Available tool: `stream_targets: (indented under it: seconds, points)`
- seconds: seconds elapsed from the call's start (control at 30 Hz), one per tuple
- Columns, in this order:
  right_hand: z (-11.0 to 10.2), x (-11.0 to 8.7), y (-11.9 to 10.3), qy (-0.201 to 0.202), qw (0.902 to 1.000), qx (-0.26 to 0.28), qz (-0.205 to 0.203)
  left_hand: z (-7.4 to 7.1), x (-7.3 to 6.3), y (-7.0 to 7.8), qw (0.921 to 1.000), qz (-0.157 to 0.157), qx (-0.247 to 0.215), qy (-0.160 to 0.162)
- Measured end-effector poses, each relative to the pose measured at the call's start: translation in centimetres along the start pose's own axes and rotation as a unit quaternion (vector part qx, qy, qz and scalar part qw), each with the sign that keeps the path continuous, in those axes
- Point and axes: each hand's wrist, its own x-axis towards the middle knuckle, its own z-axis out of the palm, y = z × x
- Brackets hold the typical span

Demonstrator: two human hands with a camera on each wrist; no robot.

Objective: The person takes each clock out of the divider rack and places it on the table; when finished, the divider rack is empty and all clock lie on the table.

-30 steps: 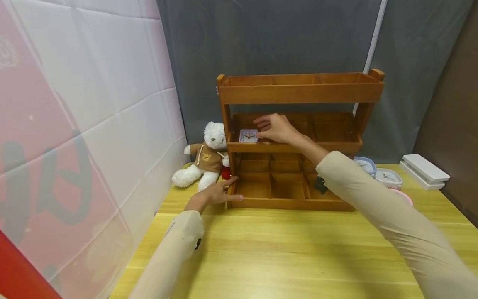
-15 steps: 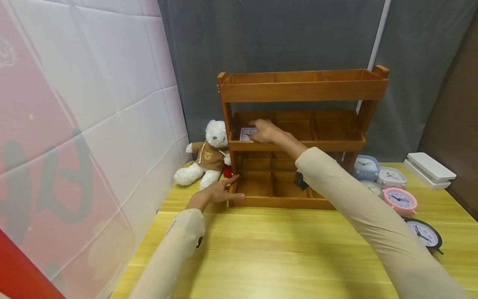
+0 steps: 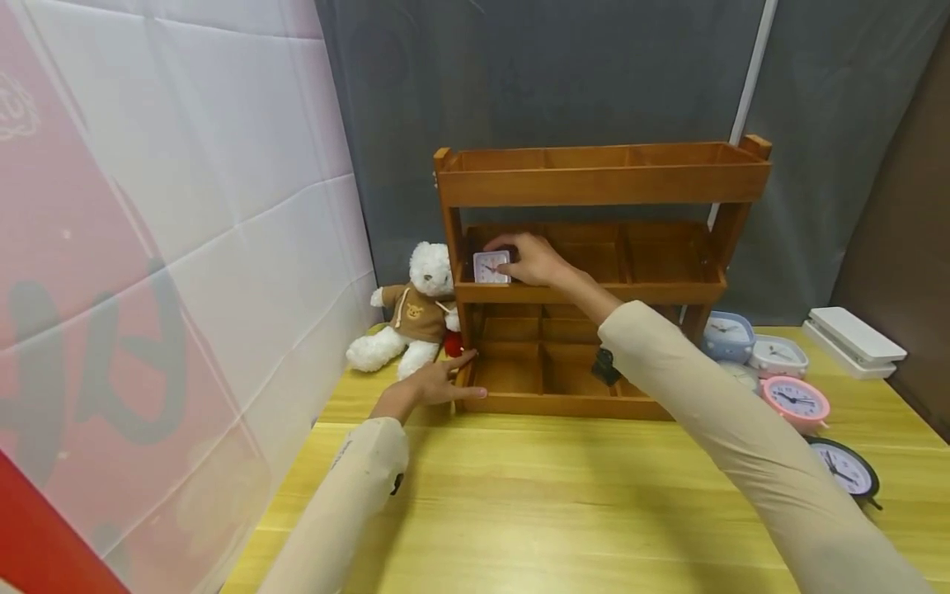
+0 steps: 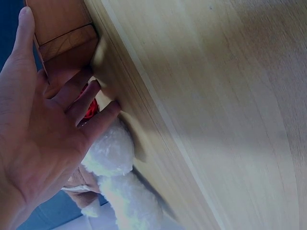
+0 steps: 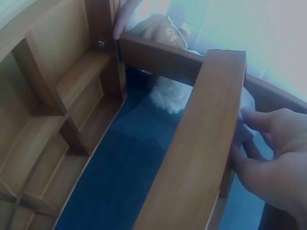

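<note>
A small square lilac alarm clock (image 3: pixel 486 268) stands in the left compartment of the wooden rack's middle tier. My right hand (image 3: pixel 536 261) pinches its right side, thumb in front and fingers behind the top. In the right wrist view, the clock (image 5: pixel 247 103) is mostly hidden by the tier's front board and the fingers. My left hand (image 3: pixel 429 384) rests against the lower left corner of the rack (image 3: pixel 609 188), fingers spread and fairly straight. The left wrist view shows this hand (image 4: pixel 45 136) beside the rack's side panel (image 4: pixel 62 19).
A white teddy bear (image 3: pixel 416 309) in a brown hoodie sits left of the rack, near a red ball (image 3: pixel 453 343). Right of it stand several alarm clocks, including a pink one (image 3: pixel 796 401) and a black one (image 3: pixel 842 469). White boxes (image 3: pixel 853 340) lie farther right.
My right hand has moved left from beside the lilac clock and taken hold of its side. The clocks at right show more as the sleeve shifted. My left hand stays at the rack.
</note>
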Motion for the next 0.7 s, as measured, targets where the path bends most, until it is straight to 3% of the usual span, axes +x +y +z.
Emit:
stream_targets:
  seconds: [0.37, 0.7]
  points:
    - [-1.4, -1.4, -0.3, 0.053, 0.9969, 0.058, -0.007, 0.2, 0.5, -0.4, 0.9999, 0.013, 0.006, 0.006]
    - [-2.3, -2.4, -1.1, 0.051, 0.9959, 0.071, -0.023, 0.0, 0.5, -1.0, 1.0000, 0.004, -0.002, 0.005]
